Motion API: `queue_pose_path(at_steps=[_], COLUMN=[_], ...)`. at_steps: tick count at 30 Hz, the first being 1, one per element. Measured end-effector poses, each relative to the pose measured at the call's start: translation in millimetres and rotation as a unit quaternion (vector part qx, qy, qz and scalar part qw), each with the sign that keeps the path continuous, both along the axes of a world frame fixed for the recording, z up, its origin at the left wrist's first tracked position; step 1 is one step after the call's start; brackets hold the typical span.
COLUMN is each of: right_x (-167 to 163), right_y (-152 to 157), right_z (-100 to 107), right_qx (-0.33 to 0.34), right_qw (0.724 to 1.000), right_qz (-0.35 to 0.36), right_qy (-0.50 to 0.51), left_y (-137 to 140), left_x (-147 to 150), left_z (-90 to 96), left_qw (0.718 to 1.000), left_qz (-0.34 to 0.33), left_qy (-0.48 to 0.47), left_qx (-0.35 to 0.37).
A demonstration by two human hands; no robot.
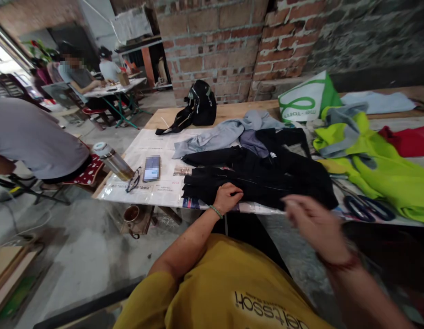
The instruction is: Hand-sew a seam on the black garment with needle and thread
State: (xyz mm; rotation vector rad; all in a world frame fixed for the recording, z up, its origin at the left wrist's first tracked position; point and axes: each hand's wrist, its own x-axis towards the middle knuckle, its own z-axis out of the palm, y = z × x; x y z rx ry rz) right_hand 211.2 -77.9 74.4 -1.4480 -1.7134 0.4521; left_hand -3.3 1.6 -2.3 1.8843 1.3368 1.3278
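Observation:
A black garment [266, 183], which looks like trousers or a jacket, lies spread along the near edge of the table. My left hand [228, 197], with a bead bracelet on its wrist, rests on the near edge of this cloth, its fingers closed on the fabric. To the right, my right hand [311, 224] is lifted in front of the table edge, apart from the cloth. Its thumb and fingers are pinched together and blurred; whatever they hold is too small to see. Large scissors [369, 208] with dark blue handles lie beyond it on the right.
Grey cloth [222, 132], a yellow-green garment [386, 160], red cloth [410, 140] and a white-green bag [308, 98] cover the table's back and right. A black bag [204, 103], phone [152, 168], glasses [133, 179] and bottle [113, 161] stand left. A person [36, 137] sits nearby.

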Motion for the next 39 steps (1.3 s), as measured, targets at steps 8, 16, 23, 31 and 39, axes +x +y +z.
queue_pose_path(at_steps=[8, 16, 23, 31, 39], right_x=[-48, -47, -57, -70, -71], right_y=[47, 48, 48, 49, 54], right_z=[-67, -75, -77, -75, -71], right_qx=[0.007, 0.002, -0.008, -0.025, -0.034], right_qw=[0.981, 0.972, 0.971, 0.97, 0.977], right_qz=[0.132, 0.119, 0.071, 0.053, 0.052], right_qy=[-0.143, -0.203, -0.227, -0.237, -0.203], left_y=[0, 0, -2, -3, -3], left_x=[-4, -4, -4, -5, -3], left_z=[2.8, 0.8, 2.9, 1.0, -1.7], left_qw=[0.999, 0.999, 1.0, 0.999, 0.997], left_qz=[-0.012, -0.02, -0.004, -0.016, -0.039], left_qy=[-0.005, -0.012, 0.0, 0.045, 0.059], left_qx=[-0.038, -0.025, -0.026, 0.008, 0.008])
